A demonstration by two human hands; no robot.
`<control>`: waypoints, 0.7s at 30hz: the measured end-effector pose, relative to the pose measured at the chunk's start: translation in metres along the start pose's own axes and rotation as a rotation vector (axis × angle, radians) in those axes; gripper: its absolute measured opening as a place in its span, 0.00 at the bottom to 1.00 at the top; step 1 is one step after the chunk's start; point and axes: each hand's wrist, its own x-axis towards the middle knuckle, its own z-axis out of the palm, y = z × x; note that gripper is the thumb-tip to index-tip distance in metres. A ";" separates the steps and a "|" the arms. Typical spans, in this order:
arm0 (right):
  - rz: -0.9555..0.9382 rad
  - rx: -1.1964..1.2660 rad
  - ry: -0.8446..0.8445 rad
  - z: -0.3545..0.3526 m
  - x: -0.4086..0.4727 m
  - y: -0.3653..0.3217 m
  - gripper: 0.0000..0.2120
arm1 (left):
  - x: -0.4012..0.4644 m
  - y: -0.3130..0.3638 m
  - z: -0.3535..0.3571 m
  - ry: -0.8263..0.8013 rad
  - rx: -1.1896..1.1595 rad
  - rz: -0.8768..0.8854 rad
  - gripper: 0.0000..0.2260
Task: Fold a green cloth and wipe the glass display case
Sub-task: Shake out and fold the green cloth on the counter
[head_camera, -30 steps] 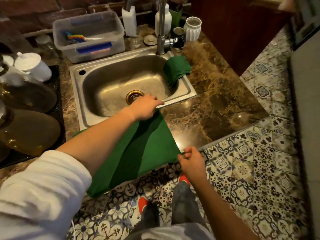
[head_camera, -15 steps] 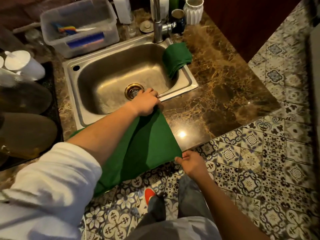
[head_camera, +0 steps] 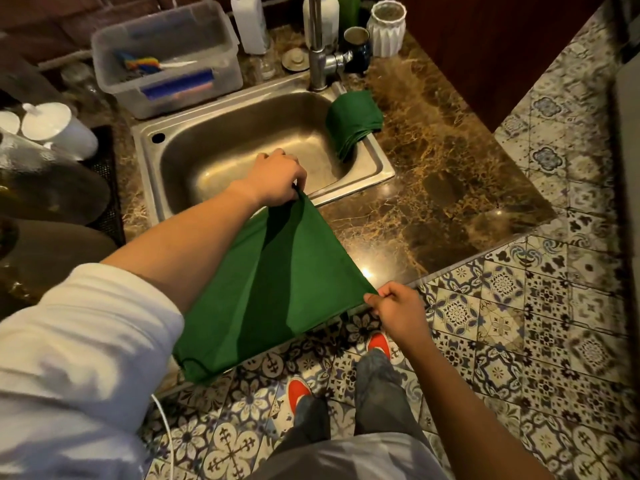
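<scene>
A green cloth is stretched in the air over the counter's front edge, folded on itself with a crease down its middle. My left hand pinches its far corner above the sink's near rim. My right hand pinches the near right corner just off the counter edge. The cloth's lower left end hangs free under my left forearm. No glass display case shows in this view.
A steel sink sits in the brown marble counter, with a second folded green cloth draped over its right rim. A tap, a clear plastic tub, bottles and a white vase stand behind. Dishes lie at left. Patterned floor tiles spread right.
Both hands have held the cloth throughout. My left hand lifted its corner a little over the sink and the view shifted slightly; the cloth stays taut between the hands.
</scene>
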 end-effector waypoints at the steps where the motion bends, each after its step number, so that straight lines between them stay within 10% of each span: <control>1: -0.008 0.007 0.016 -0.002 0.000 -0.004 0.16 | -0.001 -0.001 -0.003 0.013 -0.010 -0.010 0.08; 21: -0.320 0.106 0.099 0.006 -0.046 -0.069 0.10 | -0.084 -0.055 -0.042 0.259 -0.237 -0.097 0.08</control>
